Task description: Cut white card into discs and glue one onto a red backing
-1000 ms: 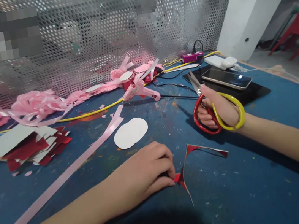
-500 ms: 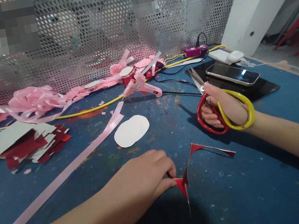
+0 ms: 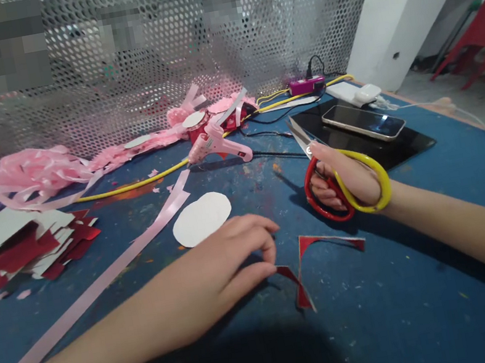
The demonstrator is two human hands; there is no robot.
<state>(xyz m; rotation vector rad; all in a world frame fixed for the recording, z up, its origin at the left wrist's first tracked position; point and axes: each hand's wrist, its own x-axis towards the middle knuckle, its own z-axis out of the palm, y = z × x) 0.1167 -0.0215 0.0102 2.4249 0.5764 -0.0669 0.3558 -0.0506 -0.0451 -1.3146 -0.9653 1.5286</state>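
Note:
My left hand rests low on the blue table, its thumb and fingertips pinched on one end of a thin red paper offcut that lies bent in front of it. My right hand sits further right with its fingers through the red and yellow handles of a pair of scissors, blades pointing away toward the back. Two overlapping white paper ovals lie just behind my left hand.
A pink glue gun lies at the back centre beside pink ribbon bows and a yellow cable. A long pink ribbon strip crosses the left. Red and white card pieces are stacked far left. A phone lies on a black pad at right.
My left hand has lifted its fingers a little and shifted the red offcut, which now lies twisted differently. My right hand keeps the scissors in much the same place.

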